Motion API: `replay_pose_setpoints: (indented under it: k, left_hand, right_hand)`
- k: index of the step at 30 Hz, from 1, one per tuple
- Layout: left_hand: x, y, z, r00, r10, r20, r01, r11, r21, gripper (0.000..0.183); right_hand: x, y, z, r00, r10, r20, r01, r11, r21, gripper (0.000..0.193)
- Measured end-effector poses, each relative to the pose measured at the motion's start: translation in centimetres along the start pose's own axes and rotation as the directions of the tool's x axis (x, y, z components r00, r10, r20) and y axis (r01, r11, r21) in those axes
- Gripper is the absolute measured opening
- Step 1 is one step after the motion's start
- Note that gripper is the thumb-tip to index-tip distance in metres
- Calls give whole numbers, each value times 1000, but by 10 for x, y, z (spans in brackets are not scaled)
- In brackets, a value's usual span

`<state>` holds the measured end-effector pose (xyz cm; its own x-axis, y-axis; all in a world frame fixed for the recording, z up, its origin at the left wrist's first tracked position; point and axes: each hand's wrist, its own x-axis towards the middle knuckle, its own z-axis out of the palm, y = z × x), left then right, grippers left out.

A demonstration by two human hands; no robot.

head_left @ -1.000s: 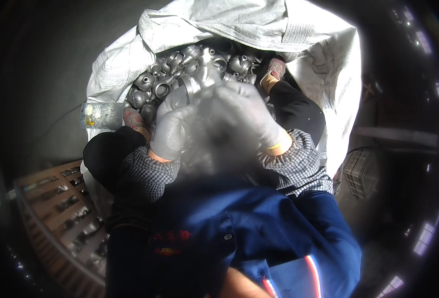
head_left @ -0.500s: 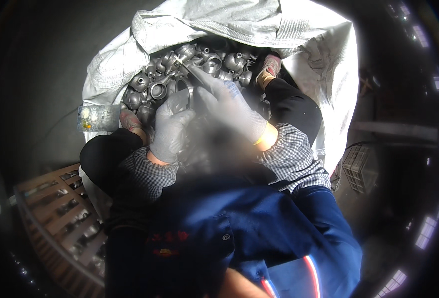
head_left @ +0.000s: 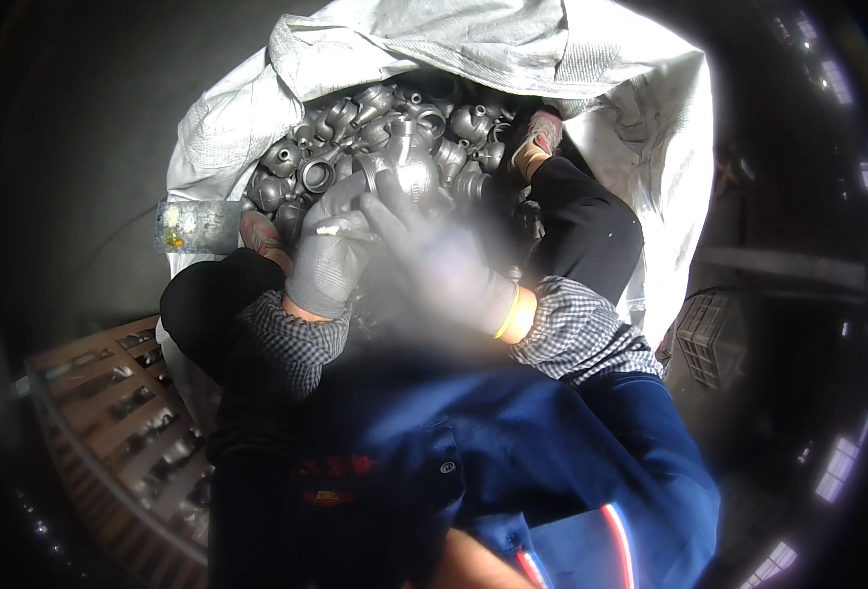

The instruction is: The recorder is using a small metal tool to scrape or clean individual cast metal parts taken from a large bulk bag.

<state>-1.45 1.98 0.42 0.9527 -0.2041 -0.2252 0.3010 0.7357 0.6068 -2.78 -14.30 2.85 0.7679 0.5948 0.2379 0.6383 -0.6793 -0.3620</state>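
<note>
The left hand [head_left: 328, 263] grips a grey metal fitting [head_left: 414, 180], which sits beyond it and to its right. The right hand [head_left: 448, 270] is just on the fitting's near side; whether it grips anything, I cannot tell.

- My right hand [head_left: 439, 265]: beside the fitting one second ago and stretched up across it half a second ago, it is now drawn down toward my body, its fingers lying over the thumb side of my left hand [head_left: 321, 265].
- Slim pale-tipped piece [head_left: 331, 231]: its tip, half a second ago up among the loose parts, now points leftward across my left hand.
- Metal fitting [head_left: 414, 175]: largely hidden half a second ago, now exposed, neck upward.
</note>
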Motion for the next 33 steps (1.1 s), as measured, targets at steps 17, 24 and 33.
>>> replay_pose_setpoints:
  k: [17,24,33]
  left_hand:
    - [4,8,1,996,23,90,-35,991,133,55]
    - [0,3,6,999,47,10,-48,984,173,50]
    - [1,-6,0,999,6,39,-15,970,244,50]
  right_hand:
    - [2,18,-9,981,90,-172,-4,894,447,50]
    - [16,26,-19,944,199,-265,-24,839,544,42]
    - [19,32,-2,977,125,-170,-17,849,528,47]
